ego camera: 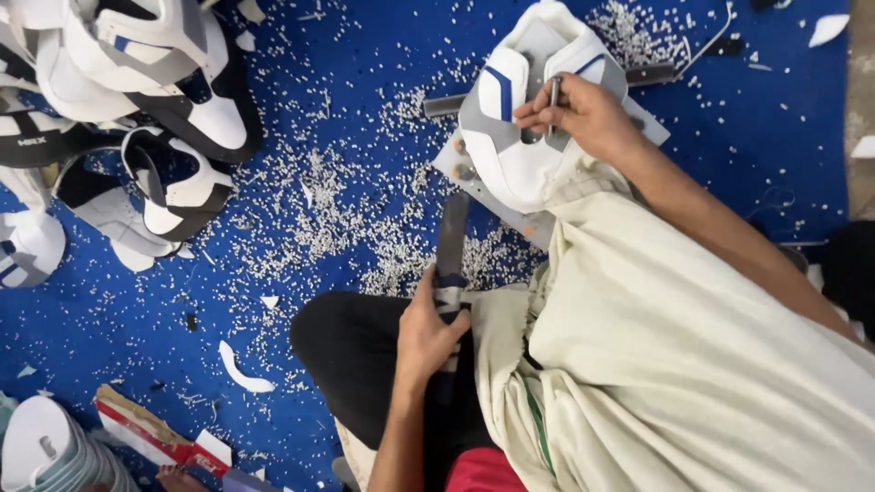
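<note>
On the blue mat point(711, 164), right hand point(583, 114) grips punch point(554, 96) on shoe upper point(515, 155); left hand point(428, 333) clutches striker bar point(450, 246)

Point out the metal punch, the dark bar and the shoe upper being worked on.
metal punch point(554, 98), head view, on its shaft above the right hand's fingers.
dark bar point(452, 232), head view, on its flat upper part above the left hand.
shoe upper point(512, 169), head view, on its white lower panel.

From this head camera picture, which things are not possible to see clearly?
- Tip of the metal punch: hidden by the right hand and the shoe upper.
- Lower end of the dark bar: covered by the left hand.
- White discs: cut off by the bottom-left edge.
</note>
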